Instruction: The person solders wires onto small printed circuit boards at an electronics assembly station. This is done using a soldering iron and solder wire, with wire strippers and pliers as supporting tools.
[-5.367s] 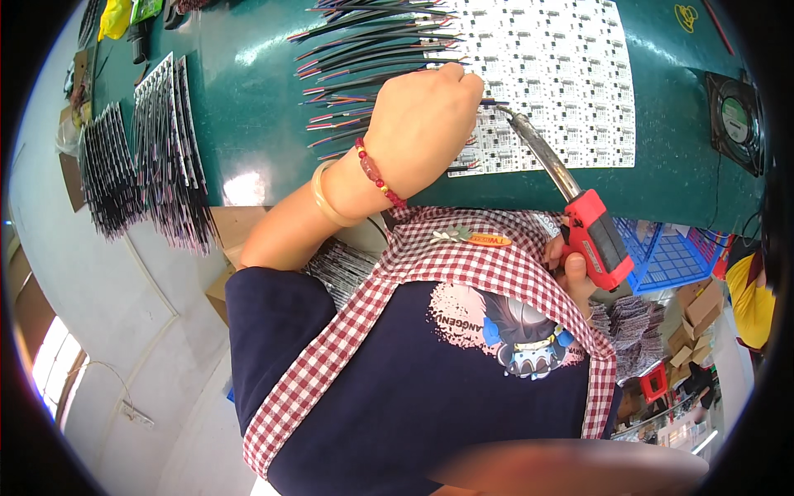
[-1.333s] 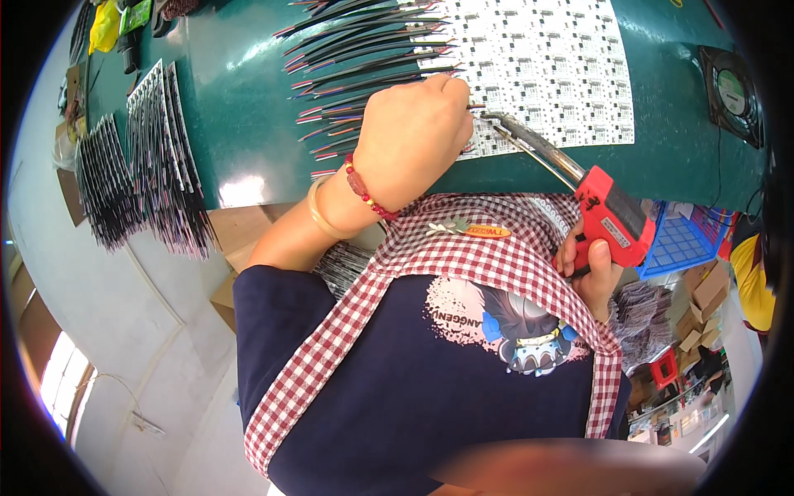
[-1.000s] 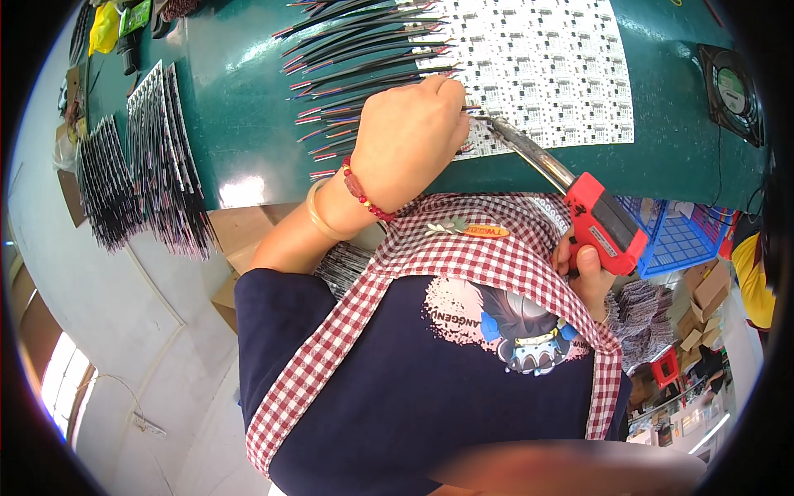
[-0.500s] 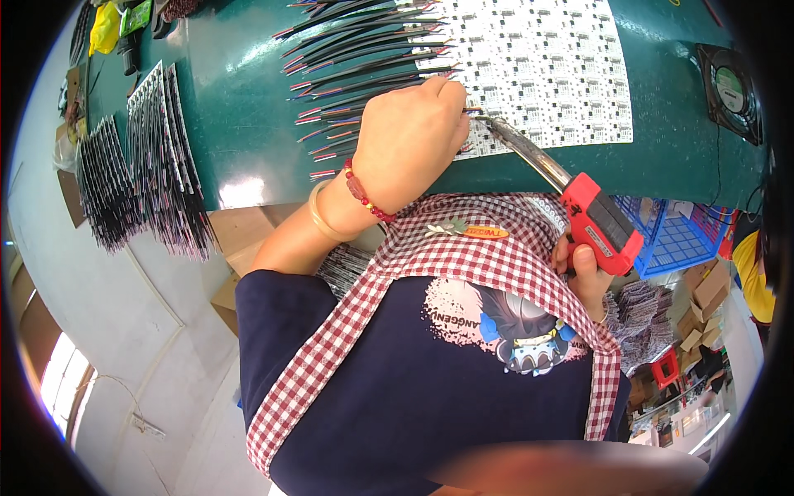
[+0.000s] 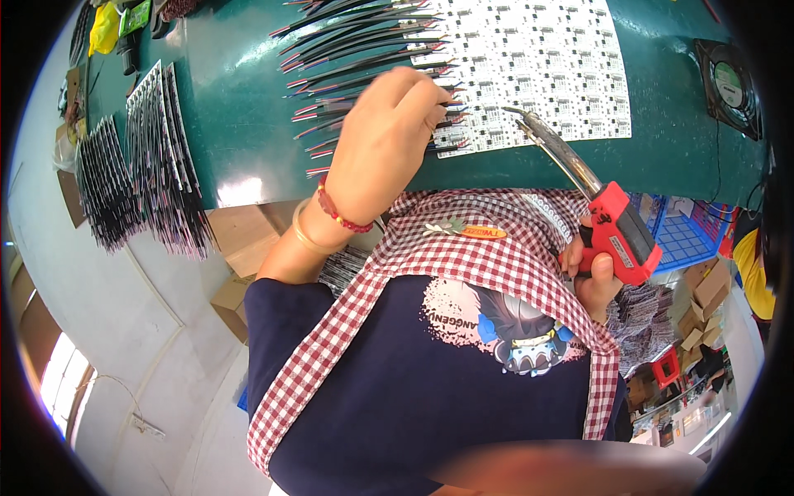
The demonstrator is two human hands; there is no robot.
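Observation:
A white sheet of circuit boards (image 5: 529, 66) lies on the green table. Along its left edge run several black cables (image 5: 351, 54) with stripped, coloured wire ends. My left hand (image 5: 389, 124), wearing a red bead bracelet and a bangle, is over the lower cables with its fingers pinched at the sheet's edge; a cable appears to be in the pinch, though the palm hides most of it. My right hand (image 5: 597, 277) is wrapped round the handle of a red and black soldering gun (image 5: 616, 227). Its tip hovers over the lower part of the sheet, apart from the left fingers.
Finished-looking bundles of boards with cables (image 5: 169, 157) hang over the table's left edge. A black fan (image 5: 728, 89) stands at the right. Below the table on the right are a blue plastic basket (image 5: 682, 240) and cardboard boxes (image 5: 707, 293).
My left hand has moved left and slightly up, away from the soldering tip. The soldering gun in my right hand has shifted right, its tip now away from the wire ends.

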